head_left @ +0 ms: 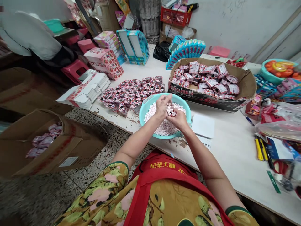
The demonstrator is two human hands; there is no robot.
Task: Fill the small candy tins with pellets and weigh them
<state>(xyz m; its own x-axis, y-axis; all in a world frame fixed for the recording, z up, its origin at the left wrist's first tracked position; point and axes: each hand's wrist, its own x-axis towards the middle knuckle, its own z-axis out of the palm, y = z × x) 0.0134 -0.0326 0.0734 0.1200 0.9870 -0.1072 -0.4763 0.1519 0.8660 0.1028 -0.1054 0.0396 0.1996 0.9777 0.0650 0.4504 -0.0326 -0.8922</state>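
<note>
Both hands meet over a turquoise basin (142,117) filled with small white and pale pink candies (164,129). My left hand (161,107) is cupped with its fingers bent, and a clump of the candies shows at its palm. Just to the right, my right hand (178,119) is closed round a small oval pink carton, mostly covered by fingers and candies. Left of the basin stand many open oval pink cartons (131,94), packed together on the table. A cardboard tray (211,105) behind the basin on the right holds a loose heap of similar cartons.
A white scale (203,125) sits right of the basin on the table (230,138). Flat white card stacks (90,89) and strawberry-print boxes (105,61) lie left. Blue boxes (135,47) stand behind. Knives (261,149) lie right. An open carton (68,147) stands left; a person (35,34) is beyond.
</note>
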